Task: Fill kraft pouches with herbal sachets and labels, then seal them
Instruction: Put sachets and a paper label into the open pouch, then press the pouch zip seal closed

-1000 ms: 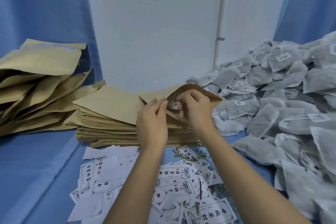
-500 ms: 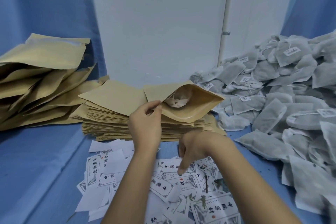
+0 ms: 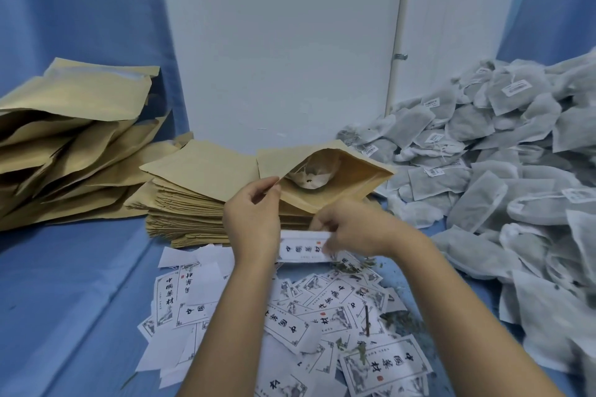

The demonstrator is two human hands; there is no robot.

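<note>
An open kraft pouch (image 3: 351, 182) lies on top of a stack of flat empty pouches (image 3: 190, 203), its mouth facing me. A white herbal sachet (image 3: 311, 176) shows inside it. My left hand (image 3: 253, 219) pinches the near lip of the pouch mouth and holds it open. Just below the pouch, my right hand (image 3: 358, 230) pinches a white printed label (image 3: 301, 248) by its right end and holds it lifted above the loose labels (image 3: 322, 319) scattered on the blue cloth.
A heap of filled kraft pouches (image 3: 64, 142) lies at the left. A large pile of grey-white herbal sachets (image 3: 503, 177) covers the right side. Bits of dried herb (image 3: 400, 322) lie among the labels. A white wall panel (image 3: 280, 42) stands behind.
My right hand left the pouch mouth, dropped to the label pile, and now holds one label raised toward the pouch. My left hand has kept hold of the pouch lip.
</note>
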